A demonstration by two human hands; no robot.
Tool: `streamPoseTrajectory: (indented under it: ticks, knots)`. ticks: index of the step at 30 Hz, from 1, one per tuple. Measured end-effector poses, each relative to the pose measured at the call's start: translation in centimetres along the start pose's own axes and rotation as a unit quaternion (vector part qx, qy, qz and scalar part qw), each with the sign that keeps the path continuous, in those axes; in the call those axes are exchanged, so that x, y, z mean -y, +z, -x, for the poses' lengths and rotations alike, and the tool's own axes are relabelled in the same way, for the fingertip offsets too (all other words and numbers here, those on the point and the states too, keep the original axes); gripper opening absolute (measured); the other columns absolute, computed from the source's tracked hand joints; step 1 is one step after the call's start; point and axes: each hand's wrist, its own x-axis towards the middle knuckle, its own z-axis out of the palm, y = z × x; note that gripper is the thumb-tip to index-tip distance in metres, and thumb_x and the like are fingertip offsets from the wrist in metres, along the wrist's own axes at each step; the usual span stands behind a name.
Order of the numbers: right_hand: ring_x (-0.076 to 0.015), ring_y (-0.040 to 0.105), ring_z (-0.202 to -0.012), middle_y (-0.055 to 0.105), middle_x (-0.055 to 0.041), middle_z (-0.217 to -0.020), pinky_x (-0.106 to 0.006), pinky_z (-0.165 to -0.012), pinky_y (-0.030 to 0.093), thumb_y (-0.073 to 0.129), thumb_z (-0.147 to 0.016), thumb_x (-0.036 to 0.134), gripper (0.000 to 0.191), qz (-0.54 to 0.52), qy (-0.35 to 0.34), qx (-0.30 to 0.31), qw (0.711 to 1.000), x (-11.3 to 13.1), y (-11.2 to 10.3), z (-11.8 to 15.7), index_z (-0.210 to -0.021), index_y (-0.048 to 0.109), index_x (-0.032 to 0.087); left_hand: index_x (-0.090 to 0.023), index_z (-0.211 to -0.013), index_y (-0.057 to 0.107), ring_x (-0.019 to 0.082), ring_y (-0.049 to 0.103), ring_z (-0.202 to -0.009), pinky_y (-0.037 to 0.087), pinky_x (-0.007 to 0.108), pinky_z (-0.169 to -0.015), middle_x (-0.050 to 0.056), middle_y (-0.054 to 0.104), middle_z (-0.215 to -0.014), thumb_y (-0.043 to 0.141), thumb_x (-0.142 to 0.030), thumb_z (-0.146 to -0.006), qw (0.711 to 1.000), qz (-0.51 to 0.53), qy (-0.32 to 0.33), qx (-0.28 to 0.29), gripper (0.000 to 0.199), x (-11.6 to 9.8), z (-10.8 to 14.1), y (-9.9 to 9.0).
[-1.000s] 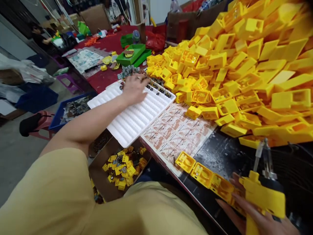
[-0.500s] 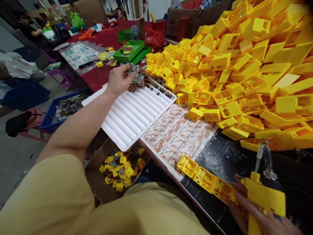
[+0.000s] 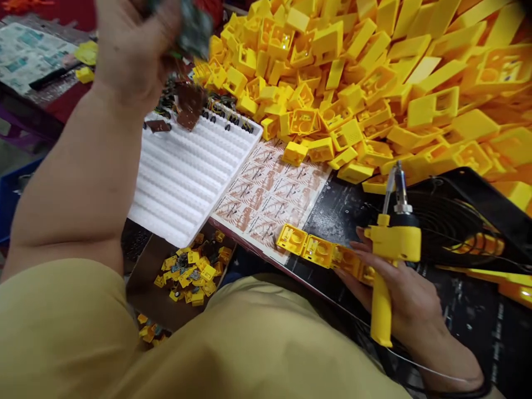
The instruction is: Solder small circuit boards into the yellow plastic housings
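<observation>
Blurred by motion, my left hand (image 3: 128, 61) is closed round a clump of green circuit boards (image 3: 193, 30), above the far end of a white foam tray (image 3: 174, 183). Brown board pieces (image 3: 189, 105) and small black parts with wires show at that end of the tray. My right hand (image 3: 415, 293) grips a yellow soldering gun (image 3: 382, 302), its metal tip pointing up and away. Fingers of the same hand reach a row of open yellow plastic cases (image 3: 319, 252) along the table's front edge; the row's right end is partly hidden by them.
A large heap of yellow cases (image 3: 353, 83) covers the back right. Printed brown-patterned sheets (image 3: 266, 188) lie beside the tray. A black fan (image 3: 453, 216) stands on the right. Below the table edge, a cardboard box (image 3: 145, 282) holds yellow cases with parts. A cable trails under my right wrist.
My left hand has lifted with the circuit boards and come nearer to me. My view has shifted to the right, showing the fan. The right hand still has the soldering gun by the cases.
</observation>
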Motion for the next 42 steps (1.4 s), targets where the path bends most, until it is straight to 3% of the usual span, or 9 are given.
streamPoseTrajectory:
  ticks: [2,5,10,19,22,27,33,39,42]
  knots:
    - [-0.0243,0.067,-0.104,0.066,-0.0092,-0.118,-0.037,-0.084,0.058,0.074,-0.083,0.027,0.047,-0.046,0.002,-0.018,0.999,1.4,0.4,-1.5,-0.124,0.050,0.024,-0.016,-0.105,0.057,0.008,0.055,-0.080,0.046,0.028,-0.066,0.001,0.067,-0.098,0.059,-0.059,-0.088,0.954,0.265,-0.137,-0.022,0.047,-2.9,-1.0,2.1]
    - [-0.0270,0.067,-0.101,0.066,-0.0115,-0.111,-0.043,-0.085,0.057,0.073,-0.084,0.031,0.049,-0.094,-0.015,-0.032,0.995,3.4,1.7,-4.0,-0.124,0.048,0.021,-0.014,-0.100,0.067,0.009,0.058,-0.079,0.048,0.030,-0.074,0.003,0.070,-0.096,0.066,-0.041,-0.087,0.899,0.353,-0.181,0.184,0.029,-5.8,-2.5,6.3]
    - [-0.0213,0.065,-0.086,0.066,-0.0065,-0.099,-0.037,-0.076,0.057,0.064,-0.091,0.033,0.038,-0.091,-0.032,-0.006,0.995,5.2,3.5,-6.1,-0.122,0.047,0.022,-0.017,-0.111,0.066,0.014,0.064,-0.079,0.049,0.030,-0.074,0.003,0.073,-0.091,0.060,-0.034,-0.085,0.891,0.237,-0.122,0.367,0.032,-7.4,-5.3,11.1]
    - [-0.0193,0.064,-0.076,0.066,-0.0047,-0.093,-0.033,-0.066,0.054,0.061,-0.093,0.028,0.032,-0.075,-0.005,0.053,0.996,3.5,0.8,-2.9,-0.123,0.050,0.022,-0.032,-0.091,0.076,0.022,0.064,-0.072,0.047,0.036,-0.074,0.000,0.071,-0.075,0.068,-0.029,-0.072,0.886,-0.093,0.013,0.455,0.020,-10.2,-9.7,9.3]
    - [-0.0204,0.067,-0.083,0.067,-0.0063,-0.100,-0.034,-0.071,0.055,0.063,-0.092,0.030,0.037,-0.090,-0.008,0.051,0.995,3.6,0.9,-2.6,-0.125,0.048,0.023,-0.038,-0.101,0.074,0.027,0.065,-0.088,0.046,0.044,-0.084,0.001,0.073,-0.095,0.067,-0.020,-0.071,0.892,-0.151,0.007,0.426,0.035,-11.2,-9.6,10.9]
    - [-0.0249,0.067,-0.100,0.066,-0.0104,-0.112,-0.041,-0.088,0.055,0.071,-0.086,0.036,0.051,-0.114,-0.006,0.024,0.993,3.4,0.6,-2.5,-0.127,0.045,0.022,-0.025,-0.115,0.069,0.030,0.061,-0.105,0.044,0.045,-0.083,0.011,0.069,-0.109,0.047,-0.021,-0.089,0.947,-0.220,-0.036,0.229,0.034,-14.1,-5.9,11.7]
    - [-0.0261,0.063,-0.106,0.064,-0.0124,-0.115,-0.043,-0.095,0.052,0.072,-0.084,0.037,0.054,-0.134,-0.020,0.035,0.990,2.7,0.0,-2.8,-0.127,0.044,0.019,-0.011,-0.101,0.070,0.032,0.067,-0.090,0.044,0.039,-0.073,0.016,0.070,-0.089,0.044,-0.054,-0.095,0.907,-0.214,-0.162,0.324,0.050,-17.0,0.7,13.0]
    - [-0.0209,0.064,-0.087,0.065,-0.0058,-0.097,-0.037,-0.088,0.053,0.064,-0.089,0.022,0.044,-0.128,-0.043,0.022,0.991,3.3,0.8,-3.5,-0.128,0.044,0.021,-0.018,-0.096,0.066,0.021,0.065,-0.082,0.043,0.029,-0.066,0.006,0.071,-0.087,0.048,-0.039,-0.092,0.948,-0.124,-0.169,0.239,0.028,-15.7,3.3,12.4]
    - [-0.0216,0.064,-0.083,0.064,-0.0046,-0.092,-0.037,-0.081,0.055,0.065,-0.090,0.026,0.046,-0.125,-0.034,0.000,0.992,3.4,1.1,-3.6,-0.130,0.043,0.022,-0.019,-0.092,0.068,0.021,0.065,-0.080,0.045,0.033,-0.068,0.007,0.071,-0.084,0.044,-0.028,-0.094,0.970,-0.163,-0.066,0.167,0.026,-16.4,5.1,11.6]
